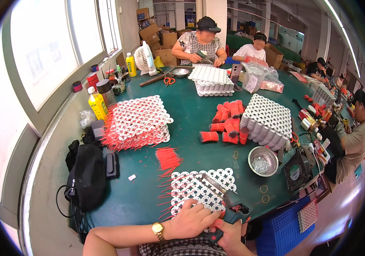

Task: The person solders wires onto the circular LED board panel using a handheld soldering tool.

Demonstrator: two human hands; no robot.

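Observation:
In front of me lies a white plastic panel of round cells with dark centres. Thin red wires stick out along its left edge. My left hand, a gold watch on its wrist, rests on the panel's near part, fingers laid out over it. Beside it my right hand is closed round the handle of a dark power tool. The tool's long metal nose reaches across the panel toward the far left. What lies under my left fingers is hidden. Just beyond the panel is a loose bunch of red wires.
A wired panel stack stands left, a black bag nearer. Red wire bundles, a cell block and a metal bowl of small parts lie right. Across the table, a person holds a green tool.

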